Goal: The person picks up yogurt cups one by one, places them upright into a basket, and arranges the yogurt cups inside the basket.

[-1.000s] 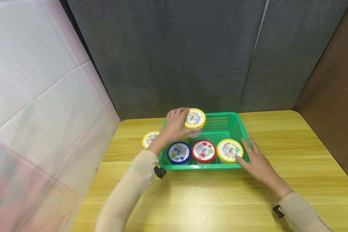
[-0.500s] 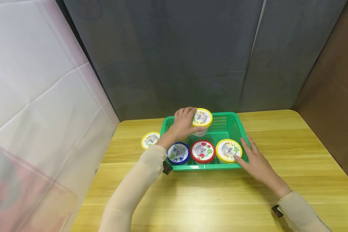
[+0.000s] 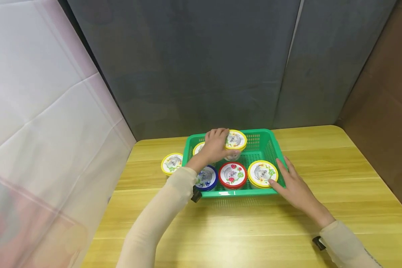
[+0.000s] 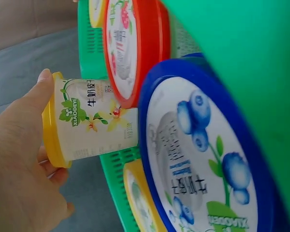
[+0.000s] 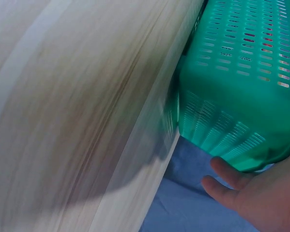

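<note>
In the head view my left hand (image 3: pixel 216 144) grips a yellow-lidded tub (image 3: pixel 236 140) by its sides over the back middle of the green basket (image 3: pixel 234 192). The left wrist view shows the pale tub (image 4: pixel 94 118) with its flower print, fingers and thumb at its yellow lid. Its base is hidden behind other tubs. In the basket's front row stand a blue-lidded tub (image 3: pixel 206 177), a red-lidded tub (image 3: pixel 232 175) and another yellow-lidded tub (image 3: pixel 262 174). My right hand (image 3: pixel 296 190) rests at the basket's right side, fingers extended along the outer wall, thumb by the front yellow lid.
Another yellow-lidded tub (image 3: pixel 198 148) sits at the basket's back left, partly covered by my left hand. One more yellow-lidded tub (image 3: pixel 172 163) stands on the wooden table (image 3: pixel 234 230), left of the basket. A dark panel (image 3: pixel 194 74) rises behind the table.
My left hand has carried the yellow-lidded tub rightward, then slightly lower, over the basket. The back-left tub shows more now. My right hand has kept its place at the basket.
</note>
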Demonstrator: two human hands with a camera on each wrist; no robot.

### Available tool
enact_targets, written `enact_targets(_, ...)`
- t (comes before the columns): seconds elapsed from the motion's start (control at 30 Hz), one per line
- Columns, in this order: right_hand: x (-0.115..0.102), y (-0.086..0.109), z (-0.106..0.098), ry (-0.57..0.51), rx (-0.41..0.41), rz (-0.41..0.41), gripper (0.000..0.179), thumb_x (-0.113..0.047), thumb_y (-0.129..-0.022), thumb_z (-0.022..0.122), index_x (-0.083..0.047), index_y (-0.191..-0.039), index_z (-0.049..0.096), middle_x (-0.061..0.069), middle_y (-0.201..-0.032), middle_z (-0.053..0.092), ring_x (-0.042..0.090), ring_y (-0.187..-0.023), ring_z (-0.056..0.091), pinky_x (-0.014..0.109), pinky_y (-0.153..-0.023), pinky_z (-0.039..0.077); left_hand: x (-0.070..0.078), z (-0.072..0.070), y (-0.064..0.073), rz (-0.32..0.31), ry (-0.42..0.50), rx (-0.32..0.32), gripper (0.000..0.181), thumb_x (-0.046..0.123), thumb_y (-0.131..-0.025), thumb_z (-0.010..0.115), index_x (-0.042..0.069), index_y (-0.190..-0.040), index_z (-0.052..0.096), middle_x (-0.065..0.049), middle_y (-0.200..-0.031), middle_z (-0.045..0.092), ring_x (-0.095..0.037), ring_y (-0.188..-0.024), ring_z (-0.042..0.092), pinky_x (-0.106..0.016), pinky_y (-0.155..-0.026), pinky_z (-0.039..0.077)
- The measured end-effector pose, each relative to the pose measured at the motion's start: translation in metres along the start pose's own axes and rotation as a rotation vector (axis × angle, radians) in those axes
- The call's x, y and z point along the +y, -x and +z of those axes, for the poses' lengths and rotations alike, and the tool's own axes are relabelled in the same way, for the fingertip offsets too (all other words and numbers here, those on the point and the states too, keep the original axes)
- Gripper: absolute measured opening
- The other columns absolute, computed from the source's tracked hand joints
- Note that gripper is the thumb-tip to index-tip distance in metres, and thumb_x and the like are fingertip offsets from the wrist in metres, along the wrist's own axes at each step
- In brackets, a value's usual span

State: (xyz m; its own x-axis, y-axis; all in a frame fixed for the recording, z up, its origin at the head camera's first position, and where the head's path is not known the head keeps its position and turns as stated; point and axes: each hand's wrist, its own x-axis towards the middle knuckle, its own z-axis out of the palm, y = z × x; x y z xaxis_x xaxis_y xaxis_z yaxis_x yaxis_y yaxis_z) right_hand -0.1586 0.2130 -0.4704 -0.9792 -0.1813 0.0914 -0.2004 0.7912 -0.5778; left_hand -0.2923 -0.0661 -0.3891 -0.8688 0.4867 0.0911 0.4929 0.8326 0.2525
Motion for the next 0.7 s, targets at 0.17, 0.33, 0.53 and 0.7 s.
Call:
enact_targets(0.17, -0.001, 0.001, 0.001, 0.000, 0.001, 0.004, 0.086, -0.056, -0.099, 0.048, -0.012, -0.161, 0.007, 0.019, -0.167, -0.003, 0.060, -0.136, 0.036, 0.076, -0.096, 0.039, -0.001, 0.006, 0.002, -0.017, -0.001, -0.026, 0.095, 0.063, -0.085, 0.066, 0.007, -0.154, 0.032, -0.011, -0.156, 0.035, -0.033, -0.143, 0.030, -0.058, -0.121, 0.020)
enact_targets(0.33, -0.002, 0.002, 0.002, -0.005, -0.003, 0.005, 0.086, -0.056, -0.099, 0.048, -0.012, -0.161, 0.007, 0.018, -0.168, -0.003, 0.059, -0.137, 0.036, 0.075, -0.096, 0.040, -0.002, 0.009, 0.003, -0.025, -0.010, -0.049, 0.096, 0.064, -0.085, 0.066, 0.007, -0.155, 0.031, -0.011, -0.158, 0.034, -0.033, -0.144, 0.029, -0.057, -0.121, 0.020)
enact_targets(0.53, -0.003, 0.003, 0.003, -0.011, 0.000, 0.000, 0.085, -0.055, -0.099, 0.049, -0.012, -0.161, 0.008, 0.019, -0.167, -0.002, 0.059, -0.136, 0.036, 0.075, -0.097, 0.040, 0.000, 0.010, 0.004, -0.040, -0.012, -0.086, 0.094, 0.064, -0.086, 0.064, 0.007, -0.154, 0.031, -0.012, -0.158, 0.033, -0.034, -0.145, 0.028, -0.057, -0.121, 0.019)
enact_targets(0.7, -0.004, 0.004, 0.003, -0.011, -0.002, -0.001, 0.086, -0.055, -0.099, 0.049, -0.012, -0.161, 0.008, 0.019, -0.167, -0.003, 0.059, -0.136, 0.036, 0.075, -0.096, 0.040, -0.001, 0.013, 0.005, -0.055, 0.000, -0.120, 0.095, 0.061, -0.087, 0.064, 0.006, -0.155, 0.028, -0.012, -0.159, 0.032, -0.034, -0.146, 0.026, -0.056, -0.120, 0.020)
